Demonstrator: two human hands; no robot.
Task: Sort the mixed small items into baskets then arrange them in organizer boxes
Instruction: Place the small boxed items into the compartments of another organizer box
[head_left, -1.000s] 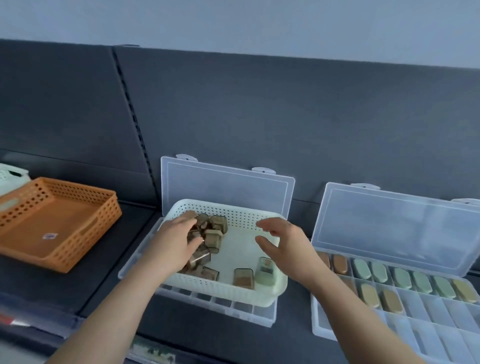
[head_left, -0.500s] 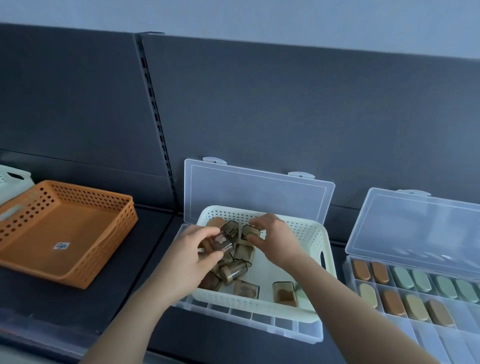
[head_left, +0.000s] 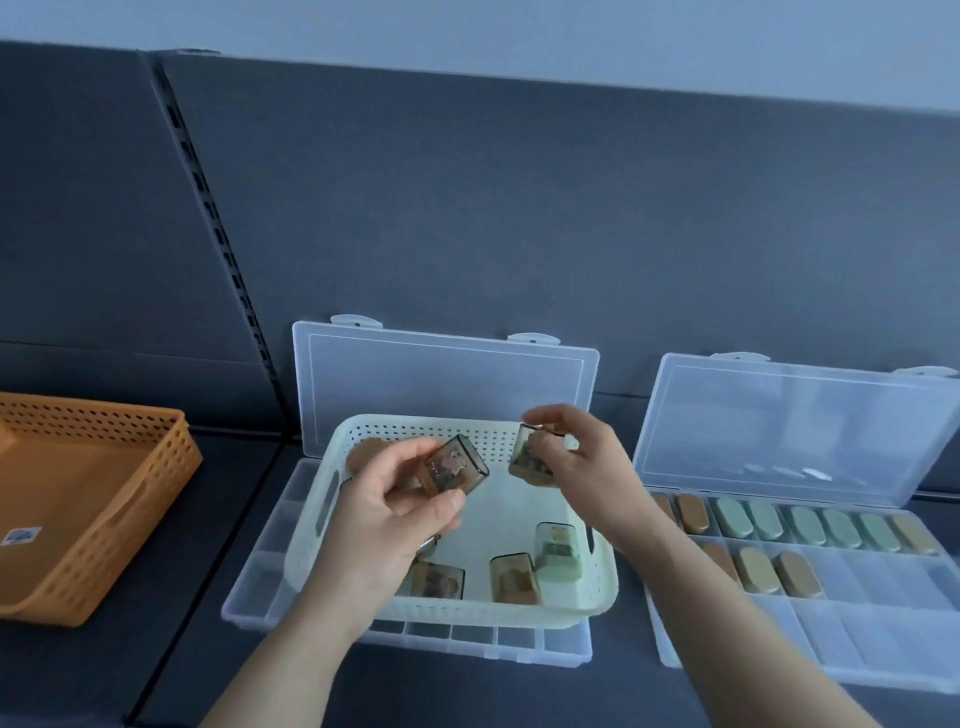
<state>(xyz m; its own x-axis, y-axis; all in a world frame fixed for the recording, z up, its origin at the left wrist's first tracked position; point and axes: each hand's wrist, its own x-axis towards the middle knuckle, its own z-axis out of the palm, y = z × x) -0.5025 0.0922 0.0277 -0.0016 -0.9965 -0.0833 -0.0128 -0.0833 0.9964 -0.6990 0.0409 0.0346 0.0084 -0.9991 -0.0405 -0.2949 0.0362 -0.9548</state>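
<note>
A pale green basket (head_left: 597, 592) rests on top of an open clear organizer box (head_left: 260, 587). My left hand (head_left: 384, 514) holds a small smoky transparent case (head_left: 457, 470) above the basket. My right hand (head_left: 582, 462) pinches a second such case (head_left: 527, 457) over the basket's back right part. Three more cases lie on the basket floor, one green-based (head_left: 556, 551), one brown (head_left: 511, 579) and one near my left wrist (head_left: 439, 579).
An orange basket (head_left: 130, 499) stands at the left on the dark shelf. A second open organizer box (head_left: 857, 639) at the right holds rows of green and tan oval pieces (head_left: 810, 527). Both box lids lean against the dark back panel.
Both hands have lifted a case each out of the pile and now hold them above the basket. The camera has shifted left and closer.
</note>
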